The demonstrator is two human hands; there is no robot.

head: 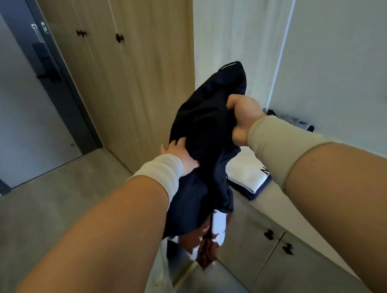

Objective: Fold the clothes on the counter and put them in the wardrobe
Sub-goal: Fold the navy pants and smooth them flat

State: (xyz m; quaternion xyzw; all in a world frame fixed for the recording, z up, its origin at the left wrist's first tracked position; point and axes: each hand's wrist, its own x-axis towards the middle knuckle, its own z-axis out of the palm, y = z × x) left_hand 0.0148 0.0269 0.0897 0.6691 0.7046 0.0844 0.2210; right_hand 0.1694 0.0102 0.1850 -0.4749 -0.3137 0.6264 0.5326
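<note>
Navy cloth fills the middle of the view: a crumpled dark navy garment point(209, 131) is held up in the air between both hands, in front of the tall light-wood wardrobe point(125, 82) with its doors closed. The right hand point(245, 118) is clenched into a fist on the upper right edge of the fabric, fingers point(231, 103) curled tight and buried in the cloth, thumb point(238, 135) pressed in below. The left hand point(179, 154) sits lower, at the garment's left side, fingers point(174, 144) only loosely spread and laid against the fabric, the palm pressed into it; whether they actually pinch a fold, I cannot tell, since the cloth covers their tips. The garment's top corner, with a thin white trim, stands up above the right fist, and the rest hangs down below the left wrist. Under its hem, rust-brown and white cloth point(207, 243) dangles too. Off to the right, on the grey desk point(271, 207) with cabinet doors under it, lies a folded white garment with navy edging point(248, 177), just behind the hanging navy fabric. Both wrists wear pale sleeve cuffs.
</note>
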